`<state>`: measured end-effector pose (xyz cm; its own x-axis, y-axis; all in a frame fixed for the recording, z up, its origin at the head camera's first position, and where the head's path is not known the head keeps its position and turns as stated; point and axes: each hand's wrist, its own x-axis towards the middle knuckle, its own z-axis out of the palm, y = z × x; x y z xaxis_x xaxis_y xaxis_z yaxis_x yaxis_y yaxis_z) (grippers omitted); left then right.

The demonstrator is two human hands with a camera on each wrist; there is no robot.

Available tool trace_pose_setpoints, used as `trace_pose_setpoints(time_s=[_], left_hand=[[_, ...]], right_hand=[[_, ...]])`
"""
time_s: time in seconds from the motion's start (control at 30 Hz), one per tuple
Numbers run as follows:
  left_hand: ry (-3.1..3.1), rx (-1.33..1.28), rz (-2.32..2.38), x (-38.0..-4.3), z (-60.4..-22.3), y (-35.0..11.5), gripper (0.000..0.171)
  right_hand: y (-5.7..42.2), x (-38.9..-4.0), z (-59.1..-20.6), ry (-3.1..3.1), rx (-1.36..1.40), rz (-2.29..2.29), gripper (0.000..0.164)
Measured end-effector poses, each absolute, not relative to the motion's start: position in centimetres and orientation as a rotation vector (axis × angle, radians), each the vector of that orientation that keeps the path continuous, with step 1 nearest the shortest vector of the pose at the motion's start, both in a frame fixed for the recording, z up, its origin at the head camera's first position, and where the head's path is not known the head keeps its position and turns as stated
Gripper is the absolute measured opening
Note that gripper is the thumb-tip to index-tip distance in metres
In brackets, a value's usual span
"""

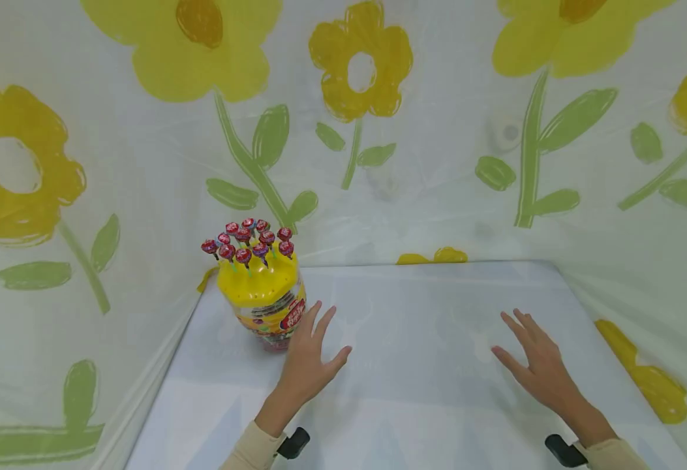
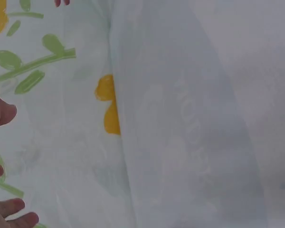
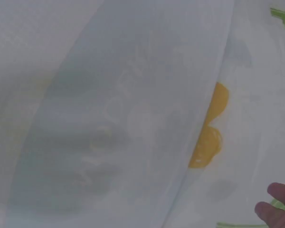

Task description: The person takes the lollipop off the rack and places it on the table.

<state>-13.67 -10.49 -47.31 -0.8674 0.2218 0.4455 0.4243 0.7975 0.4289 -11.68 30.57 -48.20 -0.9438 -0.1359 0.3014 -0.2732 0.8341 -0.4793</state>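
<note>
A big plastic jar [image 1: 261, 300] with a yellow lid stands at the back left of the table in the head view. Several lollipops [image 1: 243, 235] in red and purple wrappers stick up from the holes in its lid. My left hand [image 1: 306, 365] is spread just right of the jar's lower part; whether it touches the jar I cannot tell. Over the right side of the table, my right hand [image 1: 537, 365] hovers with fingers spread and holds nothing. Only some fingertips of each hand show at the edges of the wrist views.
A white cloth covers the table [image 1: 413, 326], with faint pale printing on it. Behind and at both sides hangs a white curtain [image 1: 425, 183] printed with yellow flowers and green leaves. Dark wrist devices [image 1: 293, 444] sit at both cuffs.
</note>
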Motion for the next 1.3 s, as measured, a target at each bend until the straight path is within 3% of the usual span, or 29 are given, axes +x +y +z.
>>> trace_pose_setpoints(time_s=[0.37,0.8,1.07,1.3], left_hand=[[-2.307,-0.587,-1.155,-12.3,-44.8,-15.8,0.06],[-2.161,-0.273,-1.146,-12.1,-42.7,-21.8,0.055],[-2.164,-0.095,-1.291,-14.3,-41.8,-25.4,0.053],[-2.278,0.004,-1.415,-17.0,-41.8,-27.6,0.063]], right_hand=[[27.8,-11.3,-45.5,-2.703,0.365,0.89,0.056],[23.6,-11.9,-43.0,-2.609,0.534,1.004,0.051],[21.0,-13.0,-41.0,-2.518,0.636,1.099,0.048],[17.4,-13.8,-38.1,-2.385,0.817,1.22,0.045]])
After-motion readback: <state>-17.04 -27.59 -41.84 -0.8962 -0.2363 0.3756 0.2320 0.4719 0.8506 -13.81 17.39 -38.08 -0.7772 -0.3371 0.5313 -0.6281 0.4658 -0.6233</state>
